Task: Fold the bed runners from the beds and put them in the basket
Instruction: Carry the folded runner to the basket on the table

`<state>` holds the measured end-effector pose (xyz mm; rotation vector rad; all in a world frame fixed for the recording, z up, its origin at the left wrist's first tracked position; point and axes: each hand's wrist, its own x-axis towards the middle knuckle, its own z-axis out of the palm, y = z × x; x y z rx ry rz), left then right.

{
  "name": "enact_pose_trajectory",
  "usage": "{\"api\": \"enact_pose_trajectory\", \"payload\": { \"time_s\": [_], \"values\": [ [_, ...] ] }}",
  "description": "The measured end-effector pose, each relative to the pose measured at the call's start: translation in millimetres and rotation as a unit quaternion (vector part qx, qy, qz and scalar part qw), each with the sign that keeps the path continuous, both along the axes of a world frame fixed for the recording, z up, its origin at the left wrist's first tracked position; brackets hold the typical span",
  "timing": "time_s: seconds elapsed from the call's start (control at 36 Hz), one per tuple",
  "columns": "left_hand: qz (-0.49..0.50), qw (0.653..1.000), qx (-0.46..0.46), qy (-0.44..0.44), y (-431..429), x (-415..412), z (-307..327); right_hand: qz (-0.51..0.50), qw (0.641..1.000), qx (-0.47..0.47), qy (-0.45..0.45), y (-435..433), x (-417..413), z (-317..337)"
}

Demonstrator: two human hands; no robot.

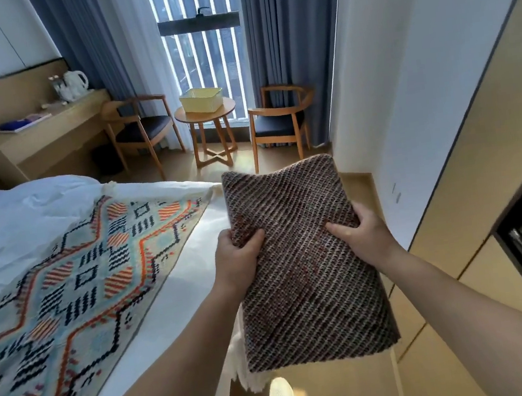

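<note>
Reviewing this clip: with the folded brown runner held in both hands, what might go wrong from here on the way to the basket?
1. The left hand and right hand pinch only the middle of the folded runner; its lower end hangs free and may unfold.
2. The basket looks narrower than the fold, so it may need another fold.
3. The basket sits near the edge of the small round table; a push could shift it.

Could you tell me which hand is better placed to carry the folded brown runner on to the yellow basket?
Neither clearly: left hand and right hand grip opposite edges of the folded runner, and the basket sits straight ahead on the round table.
</note>
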<state>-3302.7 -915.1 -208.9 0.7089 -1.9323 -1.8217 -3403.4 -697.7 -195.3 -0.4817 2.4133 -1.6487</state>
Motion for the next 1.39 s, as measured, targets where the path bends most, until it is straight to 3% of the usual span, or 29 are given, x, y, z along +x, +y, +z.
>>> {"api": "enact_pose_trajectory", "payload": {
  "time_s": [0.61,1.03,1.39],
  "values": [
    [-0.017,1.000,-0.012,0.020,-170,-366,26,-0.013,0.999,0.019,0.042,-167,-355,31],
    [0.052,0.998,-0.017,0.010,-187,-604,19,0.055,0.998,-0.004,0.025,-210,-632,11],
    [0.115,0.991,-0.058,-0.026,-241,-766,22,0.110,0.994,-0.025,0.003,-273,-809,27]
  ]
}}
